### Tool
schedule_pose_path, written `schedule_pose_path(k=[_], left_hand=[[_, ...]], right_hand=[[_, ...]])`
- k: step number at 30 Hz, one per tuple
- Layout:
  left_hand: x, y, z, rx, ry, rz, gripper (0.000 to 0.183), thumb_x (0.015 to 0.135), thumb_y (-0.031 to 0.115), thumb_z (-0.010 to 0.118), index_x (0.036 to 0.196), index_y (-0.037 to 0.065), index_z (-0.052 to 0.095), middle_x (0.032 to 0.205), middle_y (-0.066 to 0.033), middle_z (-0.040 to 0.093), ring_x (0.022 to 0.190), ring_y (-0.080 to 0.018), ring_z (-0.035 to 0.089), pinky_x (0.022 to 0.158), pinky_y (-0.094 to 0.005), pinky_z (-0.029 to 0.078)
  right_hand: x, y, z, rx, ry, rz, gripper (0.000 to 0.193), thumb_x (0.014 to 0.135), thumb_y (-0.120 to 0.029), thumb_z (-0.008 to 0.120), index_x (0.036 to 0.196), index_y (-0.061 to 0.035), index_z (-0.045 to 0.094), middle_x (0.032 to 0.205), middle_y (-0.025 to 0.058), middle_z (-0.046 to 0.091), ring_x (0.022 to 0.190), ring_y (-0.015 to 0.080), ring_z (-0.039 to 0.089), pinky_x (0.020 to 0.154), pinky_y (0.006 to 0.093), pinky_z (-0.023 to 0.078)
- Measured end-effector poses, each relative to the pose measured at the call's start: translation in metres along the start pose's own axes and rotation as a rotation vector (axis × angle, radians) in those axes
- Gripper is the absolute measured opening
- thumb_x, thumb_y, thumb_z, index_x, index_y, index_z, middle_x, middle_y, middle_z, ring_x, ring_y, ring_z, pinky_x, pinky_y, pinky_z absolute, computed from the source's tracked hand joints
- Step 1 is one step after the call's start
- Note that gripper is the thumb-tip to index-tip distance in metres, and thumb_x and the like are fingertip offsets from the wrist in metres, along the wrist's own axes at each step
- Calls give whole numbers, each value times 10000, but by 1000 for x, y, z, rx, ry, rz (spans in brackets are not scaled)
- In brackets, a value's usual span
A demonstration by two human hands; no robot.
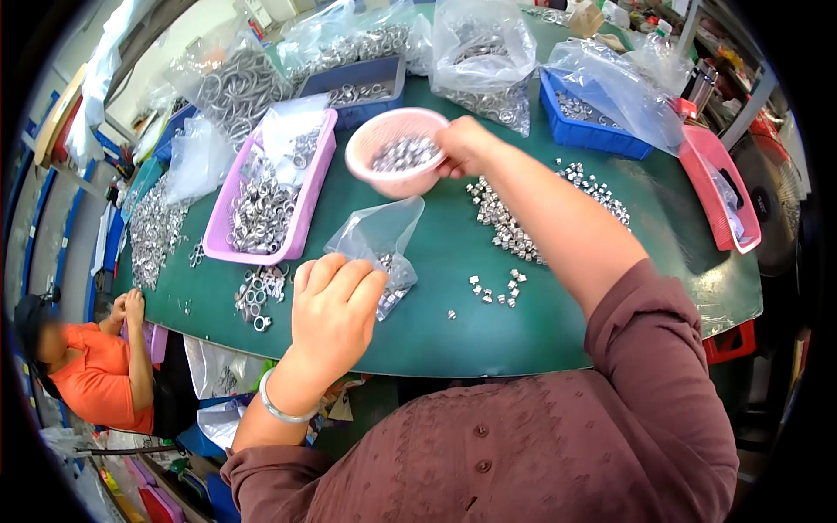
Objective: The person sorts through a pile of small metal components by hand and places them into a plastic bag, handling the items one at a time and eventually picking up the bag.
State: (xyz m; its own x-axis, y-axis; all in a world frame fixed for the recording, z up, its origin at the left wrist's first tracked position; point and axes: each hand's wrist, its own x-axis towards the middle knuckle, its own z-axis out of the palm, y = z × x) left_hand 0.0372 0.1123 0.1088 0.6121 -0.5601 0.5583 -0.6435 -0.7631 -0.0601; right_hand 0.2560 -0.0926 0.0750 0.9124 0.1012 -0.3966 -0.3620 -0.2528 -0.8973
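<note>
Right hand: the right hand reaches across the table, fingers closed on the far rim of a pink bowl, which is lifted and tilted slightly.
Bowl contents: a heap of small silvery metal pieces, filling the middle of the bowl.
Left hand: the left hand has its fingers curled together on the edge of a clear plastic bag, holding it against the green table.
Bag: thin, crinkled, its mouth standing open toward the bowl; a small cluster of the same silvery pieces lies in its lower corner, just beside the fingers.
Between the hands: the bowl is just above and behind the bag mouth.
Loose pieces: scattered silvery bits lie on the table under the right forearm.
Purple tray: left of the bowl, full of larger metal rings.
Blue bins: at the back, holding metal parts, partly under clear bags.
Pink tray: far right edge.
Another person: in orange, seated at the left end.
</note>
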Motion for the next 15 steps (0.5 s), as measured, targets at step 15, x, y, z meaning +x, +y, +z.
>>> schedule_pose_path(k=[15], left_hand=[[49, -75, -3, -76, 220, -24, 164, 768, -96, 592, 900, -6, 628, 904, -133, 615, 891, -326, 587, 792, -400, 483]], right_hand=[[-83, 47, -59, -551, 65, -644, 426, 901, -159, 632, 1301, -40, 546, 896, 94, 671, 737, 191, 651, 682, 339, 541]])
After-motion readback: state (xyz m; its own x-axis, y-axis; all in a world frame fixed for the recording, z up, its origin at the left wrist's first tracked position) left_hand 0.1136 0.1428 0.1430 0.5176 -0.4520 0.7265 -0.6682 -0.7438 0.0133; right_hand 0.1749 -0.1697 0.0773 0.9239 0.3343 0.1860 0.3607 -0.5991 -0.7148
